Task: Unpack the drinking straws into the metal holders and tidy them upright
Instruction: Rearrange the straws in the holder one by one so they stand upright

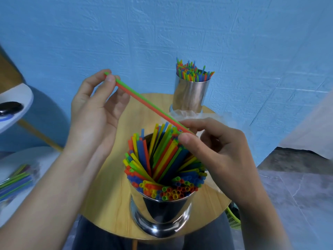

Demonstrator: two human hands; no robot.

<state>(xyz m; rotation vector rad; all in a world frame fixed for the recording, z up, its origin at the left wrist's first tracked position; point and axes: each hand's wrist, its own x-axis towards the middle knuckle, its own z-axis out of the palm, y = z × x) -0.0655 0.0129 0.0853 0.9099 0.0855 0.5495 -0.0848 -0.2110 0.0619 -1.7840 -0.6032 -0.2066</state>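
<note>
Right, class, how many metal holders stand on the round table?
2. The near holder stands at the front of the table; the far holder at its back edge. No others show.

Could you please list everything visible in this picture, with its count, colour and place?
round table: one, light wood, centre.
near metal holder: one, silver, front of the table.
far metal holder: one, silver, back of the table.
standing straws: many, blue, green, yellow, orange, in both holders.
held straws: two, green and orange, above the near metal holder.
clear wrapper: one, see-through, at the far metal holder's base.
straw bundle: one, mixed colours, white surface at left.
basket: one, lime green, low right.
left hand: one, pinches the held straws' upper end.
right hand: one, pinches their lower end.
</note>
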